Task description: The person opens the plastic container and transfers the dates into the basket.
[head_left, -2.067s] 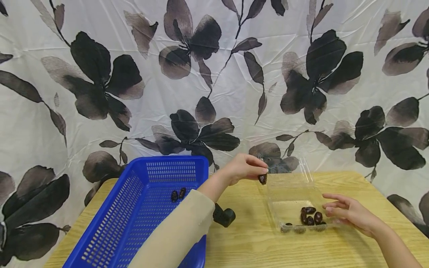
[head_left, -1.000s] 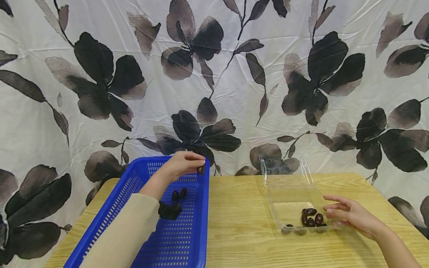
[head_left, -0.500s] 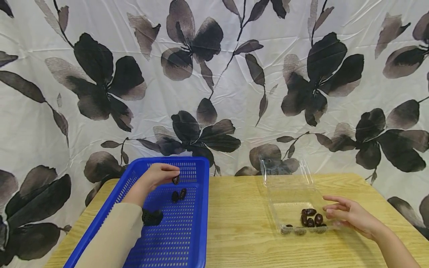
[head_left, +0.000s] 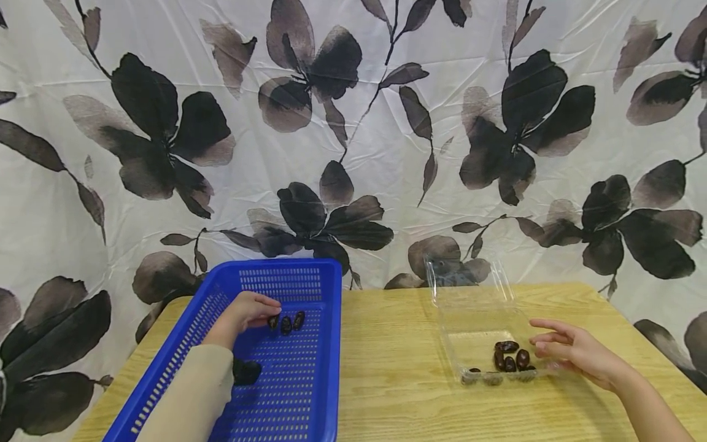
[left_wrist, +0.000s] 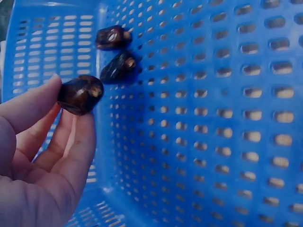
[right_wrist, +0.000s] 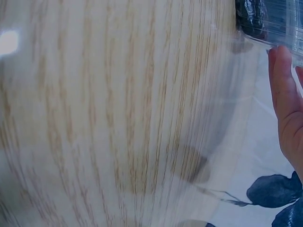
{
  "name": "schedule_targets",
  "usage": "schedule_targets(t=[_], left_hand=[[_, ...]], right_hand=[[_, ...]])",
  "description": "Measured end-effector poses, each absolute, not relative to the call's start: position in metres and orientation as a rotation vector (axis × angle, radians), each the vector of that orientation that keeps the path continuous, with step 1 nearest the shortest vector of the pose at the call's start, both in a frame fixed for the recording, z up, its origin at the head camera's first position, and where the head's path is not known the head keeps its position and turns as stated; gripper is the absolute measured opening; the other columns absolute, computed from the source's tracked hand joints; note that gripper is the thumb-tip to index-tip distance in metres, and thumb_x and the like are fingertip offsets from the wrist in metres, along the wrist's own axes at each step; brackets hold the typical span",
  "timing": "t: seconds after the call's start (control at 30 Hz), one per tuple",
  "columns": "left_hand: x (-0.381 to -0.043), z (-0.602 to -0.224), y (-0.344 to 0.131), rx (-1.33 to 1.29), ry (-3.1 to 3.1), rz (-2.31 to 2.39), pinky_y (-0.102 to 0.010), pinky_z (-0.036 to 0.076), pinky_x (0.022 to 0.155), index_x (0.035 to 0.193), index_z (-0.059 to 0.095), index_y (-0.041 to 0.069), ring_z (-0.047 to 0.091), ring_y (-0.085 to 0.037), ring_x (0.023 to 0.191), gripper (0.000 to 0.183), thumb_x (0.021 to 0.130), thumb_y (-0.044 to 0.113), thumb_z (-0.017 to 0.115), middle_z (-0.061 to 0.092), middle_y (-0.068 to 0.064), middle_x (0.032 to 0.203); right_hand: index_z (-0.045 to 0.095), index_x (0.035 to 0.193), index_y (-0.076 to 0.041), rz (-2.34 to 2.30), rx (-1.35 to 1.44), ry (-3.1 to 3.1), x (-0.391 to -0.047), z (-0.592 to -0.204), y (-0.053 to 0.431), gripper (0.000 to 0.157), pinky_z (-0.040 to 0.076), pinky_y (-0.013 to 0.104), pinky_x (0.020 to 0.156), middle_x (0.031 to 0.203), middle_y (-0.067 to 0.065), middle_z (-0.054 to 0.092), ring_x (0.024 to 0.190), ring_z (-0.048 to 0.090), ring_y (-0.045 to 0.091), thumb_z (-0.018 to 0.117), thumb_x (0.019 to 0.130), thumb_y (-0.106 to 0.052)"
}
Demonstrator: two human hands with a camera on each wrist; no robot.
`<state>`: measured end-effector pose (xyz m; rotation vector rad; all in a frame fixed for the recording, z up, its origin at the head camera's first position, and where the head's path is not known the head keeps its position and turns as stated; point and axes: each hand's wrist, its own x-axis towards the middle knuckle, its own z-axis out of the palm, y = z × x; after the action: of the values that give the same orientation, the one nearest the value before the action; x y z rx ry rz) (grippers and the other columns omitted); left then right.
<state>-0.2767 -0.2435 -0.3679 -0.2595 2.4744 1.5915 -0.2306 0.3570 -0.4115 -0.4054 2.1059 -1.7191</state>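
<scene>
My left hand [head_left: 245, 313] pinches a dark brown, glossy date [left_wrist: 81, 94] between thumb and fingertips, low inside the blue basket [head_left: 334, 368]. Two more dates lie side by side just right of it on the basket floor: a near one [head_left: 286, 325] and a far one [head_left: 299, 320]. My right hand [head_left: 577, 353] has its fingers extended at the right side of a clear plastic clamshell box [head_left: 450, 350], fingertips right at its wall. Inside that box several dates [head_left: 509, 363] are grouped toward the front right. Its transparent lid [head_left: 469, 282] stands raised at the back.
A light wooden table [head_left: 386, 380] carries both containers, with bare wood between them. Behind it hangs a white cloth [head_left: 397, 202] with dark flower prints. A black wrist device [head_left: 247, 372] sits under my left forearm.
My left hand has carried a date from beside the clear box leftward over the basket, then lowered it beside the two dates there. My right hand has stayed at the box.
</scene>
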Motion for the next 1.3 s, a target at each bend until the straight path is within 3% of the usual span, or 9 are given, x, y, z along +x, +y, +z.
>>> schedule_targets(t=[0.43,0.7,0.93,1.07,1.17,1.3], left_hand=[[-0.279,-0.374,-0.242,-0.376,2.504,1.45,-0.047,0.051,0.081,0.102,0.06,-0.018,0.061,-0.017,0.073,0.021,0.082,-0.01,0.061,0.066,-0.009,0.079],[-0.278,-0.376,-0.244,-0.352,2.522,1.435,-0.046,0.052,0.078,0.101,0.06,-0.02,0.059,-0.014,0.068,0.021,0.082,-0.012,0.061,0.064,-0.003,0.073],[-0.279,-0.372,-0.241,-0.338,2.542,1.364,-0.048,0.05,0.08,0.101,0.06,-0.017,0.062,-0.023,0.078,0.019,0.083,-0.011,0.06,0.066,-0.013,0.081],[-0.279,-0.371,-0.242,-0.33,2.547,1.37,-0.047,0.05,0.079,0.101,0.06,-0.017,0.062,-0.023,0.079,0.019,0.083,-0.011,0.06,0.066,-0.01,0.08],[-0.277,-0.367,-0.241,-0.287,2.536,1.404,-0.045,0.05,0.078,0.107,0.057,-0.016,0.061,-0.024,0.082,0.025,0.083,-0.009,0.061,0.065,-0.008,0.081],[-0.276,-0.355,-0.236,-0.202,2.504,1.446,-0.046,0.049,0.083,0.117,0.051,-0.015,0.06,-0.035,0.097,0.035,0.085,-0.004,0.061,0.065,-0.015,0.095]], right_hand=[[0.053,0.118,-0.042,-1.75,-0.43,2.08,-0.23,-0.411,0.358,0.04,0.053,0.032,0.075,0.116,-0.005,0.06,0.097,0.062,0.013,0.05,0.096,-0.008],[0.053,0.117,-0.043,-1.735,-0.41,2.096,-0.23,-0.409,0.358,0.039,0.053,0.032,0.075,0.116,-0.003,0.06,0.097,0.062,0.013,0.051,0.096,-0.009],[0.053,0.119,-0.041,-1.745,-0.428,2.089,-0.23,-0.407,0.358,0.039,0.053,0.032,0.075,0.116,-0.005,0.059,0.097,0.061,0.013,0.052,0.096,-0.009],[0.053,0.119,-0.04,-1.752,-0.434,2.072,-0.23,-0.407,0.357,0.039,0.053,0.032,0.076,0.116,-0.005,0.06,0.097,0.061,0.013,0.052,0.096,-0.009],[0.053,0.119,-0.04,-1.751,-0.435,2.069,-0.229,-0.407,0.357,0.038,0.053,0.032,0.076,0.116,-0.004,0.06,0.097,0.061,0.014,0.051,0.096,-0.009],[0.052,0.121,-0.038,-1.729,-0.416,2.099,-0.23,-0.407,0.355,0.037,0.053,0.032,0.075,0.117,0.0,0.06,0.097,0.061,0.014,0.053,0.096,-0.011]])
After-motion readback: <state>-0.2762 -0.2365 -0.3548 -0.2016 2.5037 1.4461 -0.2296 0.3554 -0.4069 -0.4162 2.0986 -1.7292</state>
